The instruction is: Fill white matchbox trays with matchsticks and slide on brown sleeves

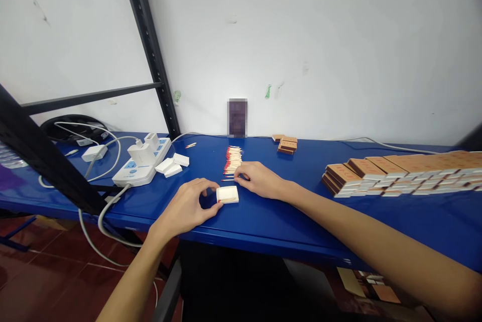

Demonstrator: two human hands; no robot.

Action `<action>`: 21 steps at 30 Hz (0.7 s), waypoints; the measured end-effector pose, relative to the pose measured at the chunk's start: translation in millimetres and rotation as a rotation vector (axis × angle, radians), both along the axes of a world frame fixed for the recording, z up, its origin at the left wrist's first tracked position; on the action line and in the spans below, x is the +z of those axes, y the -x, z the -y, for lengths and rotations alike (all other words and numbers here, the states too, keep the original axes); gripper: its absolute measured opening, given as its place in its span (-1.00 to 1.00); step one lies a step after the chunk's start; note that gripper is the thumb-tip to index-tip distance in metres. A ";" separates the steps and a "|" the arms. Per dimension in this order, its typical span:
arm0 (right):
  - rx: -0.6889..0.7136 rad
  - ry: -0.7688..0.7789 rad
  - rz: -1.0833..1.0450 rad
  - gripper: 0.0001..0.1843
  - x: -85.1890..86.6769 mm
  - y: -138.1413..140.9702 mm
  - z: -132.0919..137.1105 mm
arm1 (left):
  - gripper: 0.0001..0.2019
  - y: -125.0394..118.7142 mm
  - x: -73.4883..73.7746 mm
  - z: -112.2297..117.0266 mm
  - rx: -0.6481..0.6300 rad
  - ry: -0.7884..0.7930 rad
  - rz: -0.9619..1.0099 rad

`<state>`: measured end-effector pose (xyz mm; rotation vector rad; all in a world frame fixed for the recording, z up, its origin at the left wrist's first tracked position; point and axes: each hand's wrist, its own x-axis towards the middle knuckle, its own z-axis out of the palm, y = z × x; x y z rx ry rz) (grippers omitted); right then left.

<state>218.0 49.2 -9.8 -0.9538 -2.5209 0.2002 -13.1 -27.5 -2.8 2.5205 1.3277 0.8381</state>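
Note:
My left hand (190, 205) rests on the blue table (263, 221) with its fingers curled round the left end of a small white matchbox tray (228, 194). My right hand (258, 179) lies just right of the tray, its fingertips pinched at the near end of a pile of red-tipped matches (232, 159). What the fingers pinch is too small to make out. Two white empty trays (172, 164) lie to the left of the matches.
A white power strip (141, 166) with plugs and cables sits at the left beside a black shelf frame (150, 45). A long row of brown matchboxes (399, 175) fills the right side. A few brown boxes (286, 144) are stacked near the wall.

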 end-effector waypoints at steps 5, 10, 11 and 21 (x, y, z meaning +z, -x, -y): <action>-0.002 0.003 0.032 -0.86 -1.8 1.1 2.1 | -0.71 0.1 0.1 -0.4 -0.033 -0.006 0.002; 0.003 0.017 -0.140 -0.86 0.4 1.1 8.1 | -0.73 -0.1 1.0 0.2 -0.024 0.003 0.012; 0.018 0.024 -0.179 -0.85 1.0 1.4 9.8 | -0.73 0.0 0.7 0.0 -0.014 0.003 0.009; 0.112 0.058 -0.162 -0.89 4.3 6.2 18.1 | -0.75 -0.5 0.7 -1.9 0.030 0.022 -0.035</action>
